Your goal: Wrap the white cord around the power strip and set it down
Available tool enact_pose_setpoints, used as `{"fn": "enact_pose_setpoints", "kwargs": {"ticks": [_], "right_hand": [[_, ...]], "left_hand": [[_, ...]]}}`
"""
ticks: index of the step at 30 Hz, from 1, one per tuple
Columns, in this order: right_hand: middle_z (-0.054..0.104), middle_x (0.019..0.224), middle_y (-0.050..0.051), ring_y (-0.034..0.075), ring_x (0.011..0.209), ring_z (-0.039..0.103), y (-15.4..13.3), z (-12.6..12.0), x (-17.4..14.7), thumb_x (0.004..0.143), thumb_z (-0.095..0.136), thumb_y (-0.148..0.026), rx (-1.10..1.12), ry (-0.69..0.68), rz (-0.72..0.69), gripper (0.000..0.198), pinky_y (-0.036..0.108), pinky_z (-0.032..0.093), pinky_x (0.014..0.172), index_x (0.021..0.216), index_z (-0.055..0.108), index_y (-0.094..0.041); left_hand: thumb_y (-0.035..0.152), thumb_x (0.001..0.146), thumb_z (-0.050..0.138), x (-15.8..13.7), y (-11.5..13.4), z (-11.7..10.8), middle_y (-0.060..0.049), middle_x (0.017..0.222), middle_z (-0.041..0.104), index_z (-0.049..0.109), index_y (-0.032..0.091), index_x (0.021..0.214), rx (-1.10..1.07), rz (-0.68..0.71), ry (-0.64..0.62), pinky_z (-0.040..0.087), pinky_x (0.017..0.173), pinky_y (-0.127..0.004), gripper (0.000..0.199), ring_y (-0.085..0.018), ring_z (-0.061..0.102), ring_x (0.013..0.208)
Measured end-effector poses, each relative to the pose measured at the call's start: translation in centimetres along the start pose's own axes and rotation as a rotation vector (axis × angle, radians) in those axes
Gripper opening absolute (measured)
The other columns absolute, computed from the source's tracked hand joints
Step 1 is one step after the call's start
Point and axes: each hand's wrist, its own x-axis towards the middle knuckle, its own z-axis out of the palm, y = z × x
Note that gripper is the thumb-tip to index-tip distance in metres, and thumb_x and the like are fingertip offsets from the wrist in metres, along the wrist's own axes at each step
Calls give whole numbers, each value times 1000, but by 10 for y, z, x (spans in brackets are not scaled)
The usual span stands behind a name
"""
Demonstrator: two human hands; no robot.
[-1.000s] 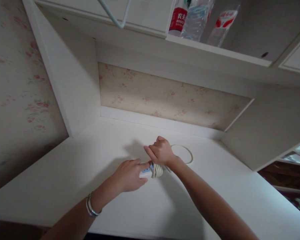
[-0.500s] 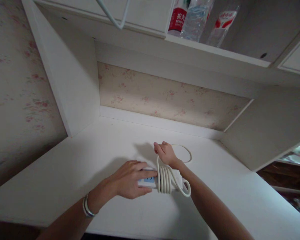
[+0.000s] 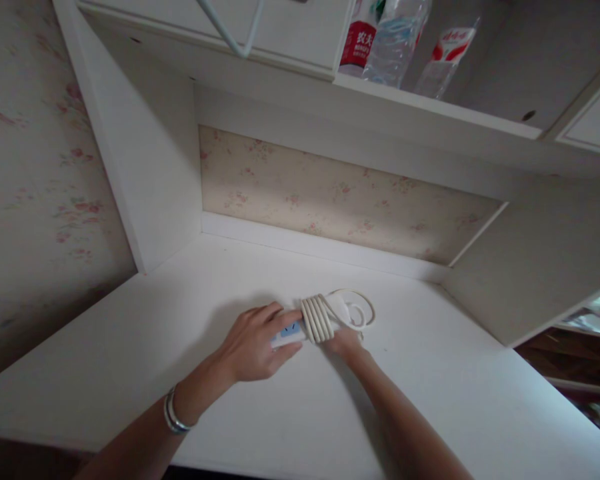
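Observation:
A white power strip (image 3: 295,335) with a blue socket face is held just over the white desk. Several turns of its cream cord (image 3: 318,319) are wrapped round the middle. My left hand (image 3: 260,340) grips the strip's left end, thumb on the near side and fingers over the top. My right hand (image 3: 344,343) is at the near lower side of the strip, close to the wraps; its fingers are hidden beneath strip and cord. Past the strip's right end, a loose loop of cord (image 3: 373,308) curves over the desk.
The white desk (image 3: 145,340) has side panels (image 3: 150,153) left and right and a low back ledge (image 3: 305,243). Overhead, a shelf edge (image 3: 440,107) carries several plastic bottles (image 3: 359,43). A pale bent rod (image 3: 243,50) hangs at the top.
My right hand has moved down from above the strip to its near underside. The strip has shifted slightly up and tilted, and the cord loop at its right has changed shape. The left hand keeps its grip.

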Motion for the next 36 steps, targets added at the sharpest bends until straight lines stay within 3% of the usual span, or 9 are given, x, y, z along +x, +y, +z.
{"fn": "enact_pose_setpoints", "kwargs": {"ticks": [4, 8, 16, 20, 27, 32, 36], "right_hand": [[70, 84, 11, 24, 74, 67, -21, -6, -13, 95, 20, -37, -90, -58, 120, 47, 31, 45, 63, 97, 64, -20], [70, 80, 8, 23, 74, 66, -30, -21, -24, 95, 9, -47, -132, 2, 70, 59, 30, 43, 62, 83, 62, -22], [67, 78, 7, 21, 71, 63, 9, -38, -32, 92, 21, -58, -219, 67, 50, 54, 29, 38, 61, 84, 60, -21], [61, 77, 6, 18, 73, 56, 16, -54, -33, 91, 30, -57, -124, 139, -98, 49, 28, 35, 65, 77, 60, -21], [51, 77, 6, 18, 75, 45, -6, -87, -31, 89, 42, -51, -95, 407, -224, 40, 30, 29, 71, 74, 61, -19], [52, 77, 5, 18, 75, 41, -10, -106, -7, 86, 46, -55, -154, 538, -307, 41, 30, 26, 70, 75, 60, -18], [54, 76, 6, 18, 74, 41, -7, -118, 20, 85, 43, -58, -228, 559, -385, 46, 30, 24, 69, 73, 59, -17]], "left_hand": [[45, 87, 45, 5, -7, -3, -4, 105, 58, 41, 28, 126, 63, -206, 100, 45, 78, -31, 43, -20, 58, 93], [46, 87, 43, 7, -17, -6, -3, 101, 59, 41, 31, 126, 213, -418, 125, 44, 69, -29, 42, -21, 60, 87], [51, 87, 38, 7, -45, -12, -6, 98, 58, 38, 34, 131, 404, -665, 64, 41, 65, -29, 47, -22, 60, 81], [48, 86, 39, 6, -47, -5, -7, 94, 58, 43, 35, 129, 464, -635, -26, 41, 67, -32, 45, -24, 60, 79], [39, 82, 48, 8, -30, 10, -8, 96, 60, 50, 36, 123, 467, -458, -94, 42, 72, -35, 41, -26, 60, 83], [33, 80, 51, 7, -18, 13, -6, 96, 63, 54, 35, 119, 379, -315, -157, 43, 75, -35, 39, -24, 61, 83], [36, 80, 53, 4, -11, 13, -5, 102, 63, 51, 39, 122, 244, -153, -217, 44, 78, -37, 42, -24, 61, 86]]}}
